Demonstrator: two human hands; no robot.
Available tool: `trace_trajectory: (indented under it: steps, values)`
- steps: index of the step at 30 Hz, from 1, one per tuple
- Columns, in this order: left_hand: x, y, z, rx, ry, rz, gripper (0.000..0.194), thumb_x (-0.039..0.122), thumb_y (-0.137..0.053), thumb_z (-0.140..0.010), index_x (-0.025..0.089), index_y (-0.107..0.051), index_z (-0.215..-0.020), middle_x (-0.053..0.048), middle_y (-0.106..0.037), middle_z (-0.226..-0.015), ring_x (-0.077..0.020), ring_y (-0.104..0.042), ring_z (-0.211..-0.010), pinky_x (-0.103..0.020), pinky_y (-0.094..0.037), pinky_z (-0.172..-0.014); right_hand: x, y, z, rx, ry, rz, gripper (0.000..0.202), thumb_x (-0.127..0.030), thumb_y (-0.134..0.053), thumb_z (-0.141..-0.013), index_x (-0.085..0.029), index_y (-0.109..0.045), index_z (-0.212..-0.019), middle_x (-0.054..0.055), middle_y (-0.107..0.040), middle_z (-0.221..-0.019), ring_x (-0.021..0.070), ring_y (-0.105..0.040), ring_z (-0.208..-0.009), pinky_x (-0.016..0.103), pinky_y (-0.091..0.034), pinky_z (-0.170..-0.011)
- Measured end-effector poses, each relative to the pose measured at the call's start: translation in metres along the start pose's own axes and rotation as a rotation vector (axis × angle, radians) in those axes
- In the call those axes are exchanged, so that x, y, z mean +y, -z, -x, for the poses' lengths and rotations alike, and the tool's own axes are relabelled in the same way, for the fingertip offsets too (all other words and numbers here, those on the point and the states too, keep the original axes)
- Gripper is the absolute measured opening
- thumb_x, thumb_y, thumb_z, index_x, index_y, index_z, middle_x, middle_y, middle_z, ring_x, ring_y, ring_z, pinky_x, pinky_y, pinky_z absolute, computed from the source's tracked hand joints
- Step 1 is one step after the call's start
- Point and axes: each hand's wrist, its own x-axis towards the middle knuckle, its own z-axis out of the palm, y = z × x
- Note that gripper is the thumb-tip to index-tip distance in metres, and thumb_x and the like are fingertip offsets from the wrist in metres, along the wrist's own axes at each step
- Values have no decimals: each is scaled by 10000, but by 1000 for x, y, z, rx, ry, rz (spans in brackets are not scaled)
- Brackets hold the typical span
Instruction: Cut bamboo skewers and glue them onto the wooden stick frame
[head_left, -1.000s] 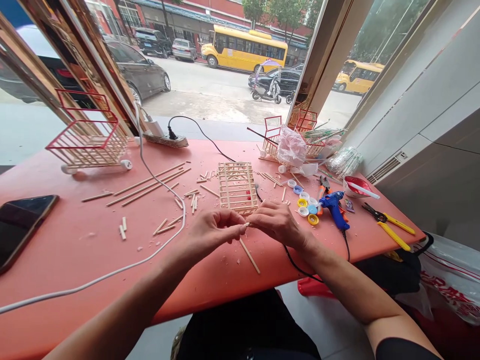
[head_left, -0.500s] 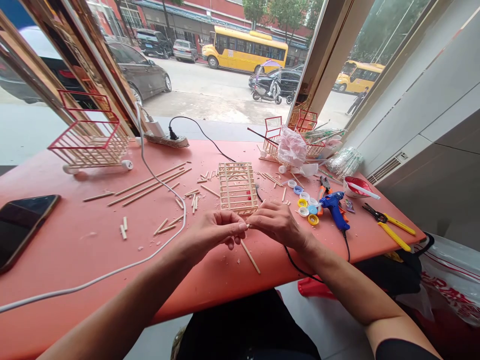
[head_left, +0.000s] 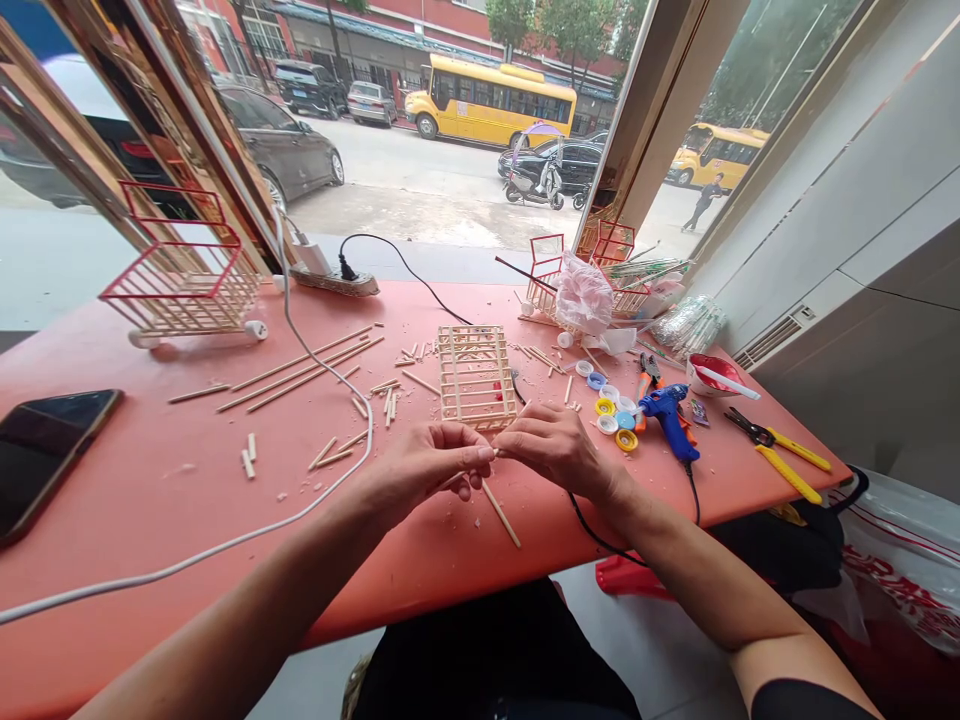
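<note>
My left hand (head_left: 442, 458) and my right hand (head_left: 551, 448) meet fingertip to fingertip above the front of the table. Both are closed in a pinch on a thin wooden stick (head_left: 496, 453), of which only a little shows between the fingers. Just behind them lies a small basket-like frame of wooden sticks (head_left: 475, 385). A loose stick (head_left: 501, 515) rests on the table right below my fingers.
Short cut sticks (head_left: 330, 455) and longer ones (head_left: 300, 378) lie to the left, past a white cable (head_left: 330, 490). At right are bottle caps (head_left: 616, 405), a blue glue gun (head_left: 670, 415) and yellow-handled pliers (head_left: 791, 455). A red-edged stick cart (head_left: 180, 270) stands back left.
Both hands stay almost in place, still pinched together. A bit more of a stick shows under my left fingers. Outside, a walking person has shifted slightly.
</note>
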Motion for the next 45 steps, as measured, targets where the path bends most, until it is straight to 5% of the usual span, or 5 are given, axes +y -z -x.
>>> trace_trajectory:
  steps: [45]
  values:
    - [-2,-1,-1,33,-4,12,430,430,-983,-489,133,-698,-612,-13,-668,-579,-88,-572,-497,-224,-494,-521,-1,1,0,-21,59,57,222,-148,-505,-1061,-211,-695,-965,8,-762,-859,132,-620,-758,289,-460,-699]
